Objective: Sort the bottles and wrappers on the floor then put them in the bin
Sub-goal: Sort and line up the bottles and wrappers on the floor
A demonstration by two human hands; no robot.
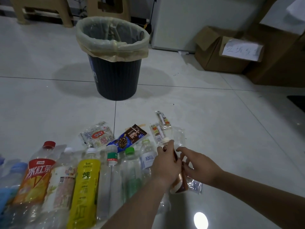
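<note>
Bottle row: plastic bottles lie side by side on the floor (214, 129) at the near left, among them a red-capped iced tea bottle (36, 176) and a yellow-label bottle (85, 179), all caps pointing away.
Left hand: the left hand (165, 166) is wrapped firmly around a brown-label bottle (179, 187). Its white cap shows above the fingers and its base below the wrist.
Right hand: the right hand (199, 166) is just beside this bottle with bent fingers. A clear wrapper (195, 185) is under it, but I cannot tell if the fingers pinch it or only touch it.
Step in hand: it seems to be sorting. It is better to separate the clear wrapper from the bottle first, then lay the bottle at the right end of the row, cap in the same direction.
Wrappers: a dark ice-cream wrapper (130, 136), a pale snack wrapper (98, 136) and striped sachets (162, 123) lie just behind the row.
Bin: the dark bin (115, 76) with a pale liner stands well apart, farther back; nothing seems sorted into it yet.
Background: cardboard boxes (214, 53) stand at the far right.
</note>
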